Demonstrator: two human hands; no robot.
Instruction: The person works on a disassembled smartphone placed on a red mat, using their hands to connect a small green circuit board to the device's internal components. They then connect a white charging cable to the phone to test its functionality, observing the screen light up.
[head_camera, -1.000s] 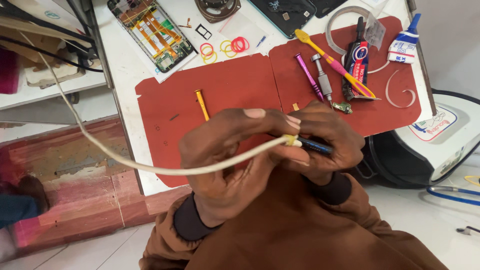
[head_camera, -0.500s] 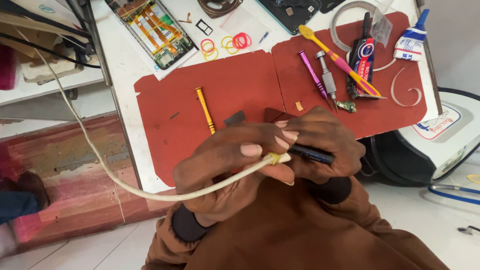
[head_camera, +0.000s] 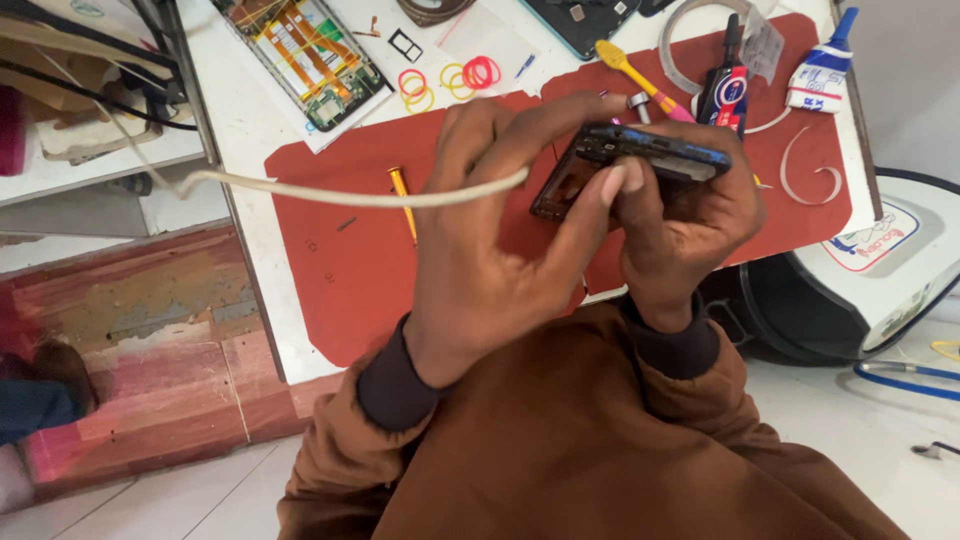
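White surface (head_camera: 250, 130) with a red mat (head_camera: 330, 250) on it, and above the mat both hands raised together. Right hand (head_camera: 680, 215) clenched around a dark phone frame (head_camera: 640, 155), held edge-on over the mat with the fingers wrapped from below; left hand (head_camera: 490, 240) touching the left end of the same frame with fingertips, and gripping a cream cable (head_camera: 340, 192) running away to the left. On the mat just beside the left hand, a small yellow screwdriver (head_camera: 403, 200); farther back, coloured rubber rings (head_camera: 450, 80).
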